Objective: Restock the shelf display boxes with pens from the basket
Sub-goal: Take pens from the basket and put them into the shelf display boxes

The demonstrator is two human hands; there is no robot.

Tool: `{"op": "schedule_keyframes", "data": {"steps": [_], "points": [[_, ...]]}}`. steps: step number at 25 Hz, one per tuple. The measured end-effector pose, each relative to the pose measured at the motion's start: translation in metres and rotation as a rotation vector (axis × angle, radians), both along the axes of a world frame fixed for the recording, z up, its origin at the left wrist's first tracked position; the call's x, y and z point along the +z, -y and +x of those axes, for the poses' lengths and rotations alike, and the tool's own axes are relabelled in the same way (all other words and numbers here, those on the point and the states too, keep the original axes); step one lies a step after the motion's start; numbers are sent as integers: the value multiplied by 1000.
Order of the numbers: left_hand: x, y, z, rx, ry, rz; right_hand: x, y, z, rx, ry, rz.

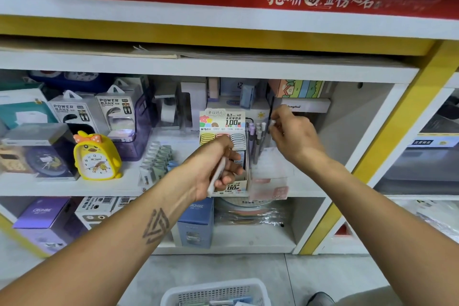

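Note:
My left hand (216,161) grips a white pen (216,176) that slants down in front of a printed display box (224,129) of lead refills on the middle shelf. To the right of that box, my right hand (291,131) pinches the top of a pale pen (272,122) above a pinkish display box (269,187). Several upright purple and white pens (257,139) stand in that box. The white basket (216,292) sits on the floor at the bottom edge, holding a few pens.
A yellow duck alarm clock (96,156), power bank boxes (116,112) and a row of small tubes (156,159) fill the shelf to the left. Boxes stand behind the displays. A yellow upright post (372,154) bounds the bay on the right. A shoe (320,299) is beside the basket.

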State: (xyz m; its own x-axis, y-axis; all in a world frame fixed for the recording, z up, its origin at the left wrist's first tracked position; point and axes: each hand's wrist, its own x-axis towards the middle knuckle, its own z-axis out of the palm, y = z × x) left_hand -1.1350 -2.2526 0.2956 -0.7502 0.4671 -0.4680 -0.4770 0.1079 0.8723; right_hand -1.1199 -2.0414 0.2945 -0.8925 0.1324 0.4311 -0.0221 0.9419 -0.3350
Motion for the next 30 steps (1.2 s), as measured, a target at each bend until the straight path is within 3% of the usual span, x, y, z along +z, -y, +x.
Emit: {"op": "schedule_keyframes", "data": {"steps": [4,11,17,19,21,23,26,30], "points": [[3,3,1,55,72,95,-2,-1,1,31,-9,22],[-3,5,1,109,-13,243,-2,-3,-2,66,-7,67],[2,6,3,73,5,311,-1,3,-7,-46,110,191],[7,8,3,59,67,344,3,11,-4,-3,25,98],[12,12,2,32,94,370,9,27,1,134,-7,-203],[11,16,0,10,68,377,15,48,5,305,153,-522],[11,18,0,8,38,423,14,70,5,438,325,-554],[12,30,-2,34,2,419,13,80,0,491,348,-582]]}}
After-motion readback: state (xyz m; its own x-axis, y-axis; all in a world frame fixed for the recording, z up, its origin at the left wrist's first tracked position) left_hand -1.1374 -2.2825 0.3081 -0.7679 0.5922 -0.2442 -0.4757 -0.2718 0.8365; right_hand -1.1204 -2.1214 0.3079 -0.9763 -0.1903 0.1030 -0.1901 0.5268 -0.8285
